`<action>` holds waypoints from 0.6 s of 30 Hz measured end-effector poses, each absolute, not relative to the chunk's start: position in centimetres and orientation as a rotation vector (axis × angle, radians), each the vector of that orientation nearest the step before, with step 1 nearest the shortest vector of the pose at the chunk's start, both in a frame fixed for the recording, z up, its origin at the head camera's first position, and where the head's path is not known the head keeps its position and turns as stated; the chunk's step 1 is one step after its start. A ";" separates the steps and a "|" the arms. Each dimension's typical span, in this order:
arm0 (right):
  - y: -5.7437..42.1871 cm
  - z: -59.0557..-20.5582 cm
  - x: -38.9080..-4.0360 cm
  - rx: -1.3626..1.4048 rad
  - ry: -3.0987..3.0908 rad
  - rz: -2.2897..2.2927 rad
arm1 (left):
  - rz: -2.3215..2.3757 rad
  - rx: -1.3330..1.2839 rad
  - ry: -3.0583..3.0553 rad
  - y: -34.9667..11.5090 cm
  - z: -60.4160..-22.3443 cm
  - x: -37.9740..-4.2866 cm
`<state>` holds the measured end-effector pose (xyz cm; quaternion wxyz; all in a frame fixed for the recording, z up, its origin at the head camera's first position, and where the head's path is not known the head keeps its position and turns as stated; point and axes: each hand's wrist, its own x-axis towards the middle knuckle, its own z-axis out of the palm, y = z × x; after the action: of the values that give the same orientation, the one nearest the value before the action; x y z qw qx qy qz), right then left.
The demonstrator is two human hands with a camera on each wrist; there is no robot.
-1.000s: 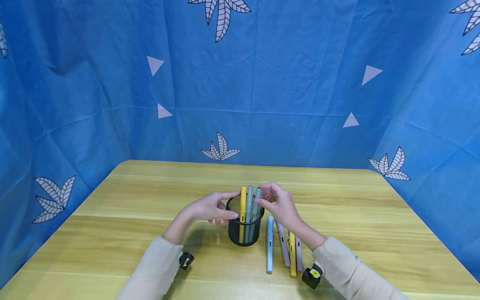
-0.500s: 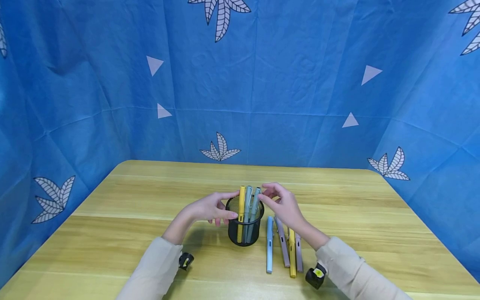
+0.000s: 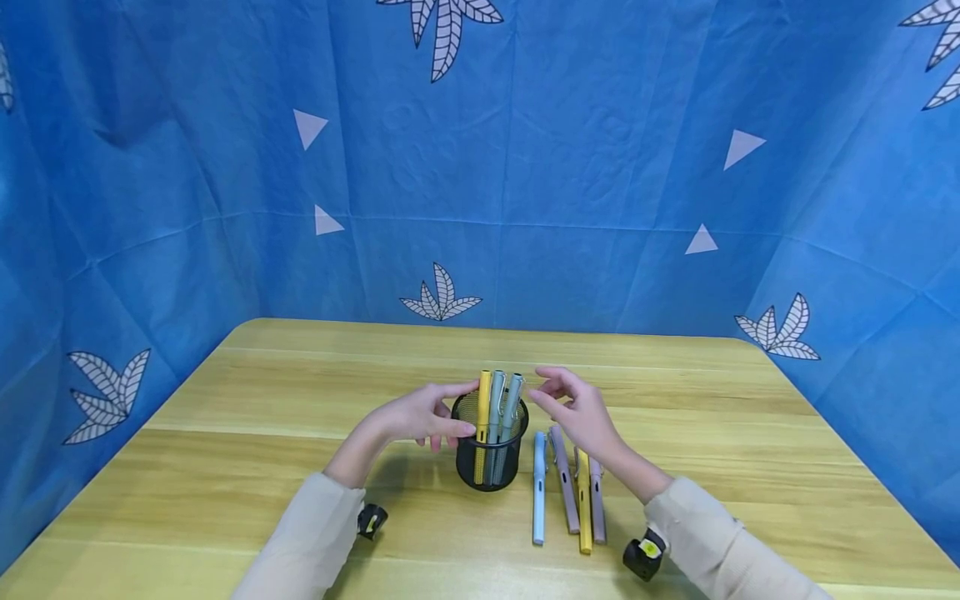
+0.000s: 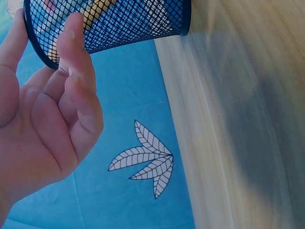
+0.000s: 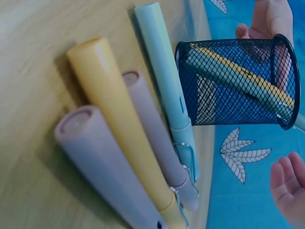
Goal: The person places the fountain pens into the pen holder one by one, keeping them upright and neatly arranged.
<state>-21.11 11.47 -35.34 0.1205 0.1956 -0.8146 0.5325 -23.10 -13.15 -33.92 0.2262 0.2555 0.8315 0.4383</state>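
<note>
A black mesh pen holder (image 3: 487, 475) stands upright on the table. Leaning inside it are a yellow pen (image 3: 483, 407) and two grey-green pens, one (image 3: 496, 408) in the middle and the other (image 3: 512, 410) at the right. My left hand (image 3: 420, 415) holds the holder's left side, thumb at the front of the rim and index finger at the back. In the left wrist view, more fingers (image 4: 76, 52) lie against the mesh. My right hand (image 3: 579, 410), fingers loosely bent and empty, hovers just right of the rim, apart from the pens.
Right of the holder lie a light blue pen (image 3: 540, 492), a purple pen (image 3: 566, 487), a yellow pen (image 3: 585, 508) and another purple pen (image 3: 597, 510), side by side. The wooden table (image 3: 300, 375) ends at a blue patterned cloth (image 3: 585, 167) behind.
My right hand has let go of the right-hand grey-green pen and moved away to the right. That pen now leans in the holder; my left hand stays at the rim.
</note>
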 end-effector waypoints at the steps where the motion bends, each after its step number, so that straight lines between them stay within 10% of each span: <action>1: 11.6 -35.3 -21.0 0.575 -2.384 1.555 | 1.208 0.707 2.290 -13.1 -33.9 -23.1; 18: 14.0 -37.3 -21.6 0.543 -2.487 1.619 | 1.184 0.731 2.310 -13.1 -33.9 -23.1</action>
<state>-21.59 13.96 -37.26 0.0622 0.1796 -0.8228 0.5356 -23.07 -13.10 -33.87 0.2206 0.2645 0.8355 0.4281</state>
